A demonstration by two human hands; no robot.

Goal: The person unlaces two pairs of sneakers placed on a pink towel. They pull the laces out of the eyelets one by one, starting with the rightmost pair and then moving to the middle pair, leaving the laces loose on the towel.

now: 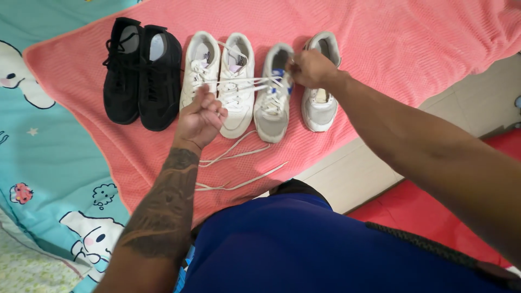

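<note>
Covering the bed, a teal cartoon-print sheet (49,163) carries a pink blanket (391,49), and on the blanket three pairs of shoes stand in a row near its far edge, toes pointing toward the person. From the blanket's left end: a black pair (142,76), laced and untouched; a white pair (220,81), standing side by side; a grey-and-white pair, its left shoe (271,97) just beside the white pair and its right shoe (321,92) slightly apart from its mate.

Work in hand is on the grey shoe with blue eyelet trim. Right hand (310,69) is pinched closed at the top of that shoe's lacing, gripping the lace there. Left hand (199,116) is clenched into a fist on the white lace (244,84), which runs taut between the two hands across the white pair. Loose lace ends (239,171) trail over the blanket toward its near edge.

Judgement: lacing of this shoe appears partly done, lower rows threaded, the top still being drawn and no knot made. Whether the mate's lace is finished cannot be told
</note>
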